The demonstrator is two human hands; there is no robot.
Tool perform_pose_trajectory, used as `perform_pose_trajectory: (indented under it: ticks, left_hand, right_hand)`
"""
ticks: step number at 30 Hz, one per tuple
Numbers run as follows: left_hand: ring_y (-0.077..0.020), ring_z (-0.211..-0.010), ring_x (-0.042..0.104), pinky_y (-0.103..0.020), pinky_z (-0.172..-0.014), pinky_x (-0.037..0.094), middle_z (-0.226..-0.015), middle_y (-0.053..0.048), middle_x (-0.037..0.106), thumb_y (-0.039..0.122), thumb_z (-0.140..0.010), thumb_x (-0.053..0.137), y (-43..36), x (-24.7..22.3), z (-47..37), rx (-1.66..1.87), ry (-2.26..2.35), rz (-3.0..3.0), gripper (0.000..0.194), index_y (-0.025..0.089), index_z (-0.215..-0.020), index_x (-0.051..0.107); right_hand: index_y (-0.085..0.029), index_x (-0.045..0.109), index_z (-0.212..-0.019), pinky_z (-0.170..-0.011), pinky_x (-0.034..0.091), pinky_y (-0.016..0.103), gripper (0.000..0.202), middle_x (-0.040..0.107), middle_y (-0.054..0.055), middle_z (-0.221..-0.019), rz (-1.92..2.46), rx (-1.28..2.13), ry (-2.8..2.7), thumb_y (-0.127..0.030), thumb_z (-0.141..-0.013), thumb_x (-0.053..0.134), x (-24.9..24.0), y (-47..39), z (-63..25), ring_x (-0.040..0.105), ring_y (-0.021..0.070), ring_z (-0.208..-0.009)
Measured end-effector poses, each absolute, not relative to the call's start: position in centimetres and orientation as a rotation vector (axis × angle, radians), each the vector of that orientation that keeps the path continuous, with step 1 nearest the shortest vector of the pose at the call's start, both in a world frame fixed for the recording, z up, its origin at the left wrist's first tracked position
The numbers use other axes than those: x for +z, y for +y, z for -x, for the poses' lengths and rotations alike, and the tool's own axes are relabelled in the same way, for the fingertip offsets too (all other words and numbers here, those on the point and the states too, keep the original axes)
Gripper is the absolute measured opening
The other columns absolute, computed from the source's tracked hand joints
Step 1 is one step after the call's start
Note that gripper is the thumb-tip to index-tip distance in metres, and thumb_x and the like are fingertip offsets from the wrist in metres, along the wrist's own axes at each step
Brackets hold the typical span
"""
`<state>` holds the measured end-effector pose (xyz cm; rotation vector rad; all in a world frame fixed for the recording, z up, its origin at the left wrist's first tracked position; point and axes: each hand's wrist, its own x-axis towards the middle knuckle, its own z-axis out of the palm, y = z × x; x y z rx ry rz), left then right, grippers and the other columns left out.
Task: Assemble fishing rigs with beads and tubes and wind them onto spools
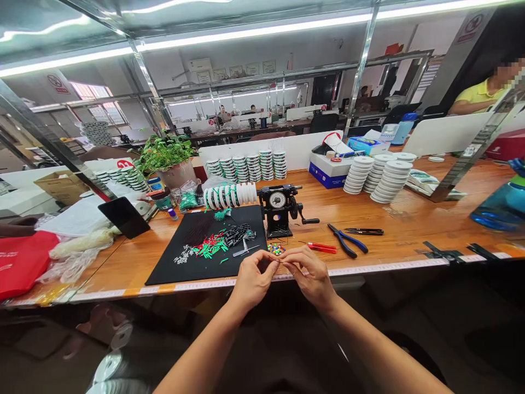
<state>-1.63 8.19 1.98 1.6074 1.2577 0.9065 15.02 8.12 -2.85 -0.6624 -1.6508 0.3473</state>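
My left hand (255,278) and my right hand (310,273) meet at the table's front edge, fingertips pinched close together. Between them runs something thin and dark, too small to name. Just beyond the fingertips lies a cluster of small coloured beads (276,249). Left of my hands, a black mat (172,257) carries red and green tube-like pieces (210,247), black pieces (238,234) and small silvery pieces (184,254). Behind stands a black hand-cranked winder (279,210) with a dial, a row of white spools (232,195) wound with green line on its shaft.
Blue-handled pliers (348,241), black thread snips (364,232) and red slim packets (323,248) lie to the right. Stacked white spools (390,180) stand farther back, beside a box (328,169). A phone (124,214) leans at left near a potted plant (168,161). A person (478,96) sits far right.
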Motion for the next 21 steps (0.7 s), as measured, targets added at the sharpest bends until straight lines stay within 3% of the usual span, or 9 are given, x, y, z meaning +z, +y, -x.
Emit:
perform_pose_trajectory:
  ticks: [4, 9, 16, 21]
  left_hand:
    - [-0.0081, -0.06, 0.048, -0.02, -0.058, 0.035, -0.069, -0.002, 0.057, 0.041, -0.078, 0.064, 7.9, 2.1, 1.4, 0.868, 1.055, -1.189, 0.03, 0.013, -0.078, 0.055]
    - [-0.0061, -0.063, 0.044, -0.018, -0.061, 0.035, -0.072, 0.0, 0.051, 0.038, -0.073, 0.074, 7.6, 1.2, 0.6, 1.057, 0.971, -0.905, 0.03, 0.013, -0.081, 0.059]
    - [-0.0145, -0.093, 0.058, -0.025, -0.082, 0.046, -0.099, -0.008, 0.062, 0.028, -0.09, 0.06, 8.3, 0.6, 1.9, 1.149, 1.06, -1.933, 0.018, 0.021, -0.098, 0.075]
    - [-0.0151, -0.093, 0.06, -0.027, -0.084, 0.048, -0.096, -0.008, 0.064, 0.024, -0.089, 0.061, 8.6, 1.1, 2.1, 1.166, 1.033, -2.2, 0.013, 0.02, -0.09, 0.073]
  right_hand:
    - [-0.019, 0.061, -0.1, -0.081, 0.048, 0.032, 0.012, 0.065, 0.004, -0.097, 0.612, 0.391, -1.718, -0.01, -0.093, 0.059, -3.1, 8.5, -15.6, 0.059, 0.0162, -0.093]
    - [-0.018, 0.062, -0.094, -0.076, 0.047, 0.031, 0.006, 0.065, 0.004, -0.09, 0.679, 0.414, -1.739, -0.014, -0.094, 0.058, -2.7, 8.2, -15.7, 0.059, 0.0166, -0.085]
    - [-0.016, 0.064, -0.085, -0.055, 0.04, 0.025, 0.011, 0.061, 0.002, -0.075, 0.908, 0.594, -1.687, -0.022, -0.093, 0.06, -2.3, 7.9, -15.7, 0.053, 0.0126, -0.063]
    - [-0.016, 0.061, -0.081, -0.059, 0.041, 0.026, 0.012, 0.06, 0.002, -0.074, 0.903, 0.49, -1.705, -0.019, -0.092, 0.06, -1.8, 7.8, -15.8, 0.053, 0.0138, -0.066]
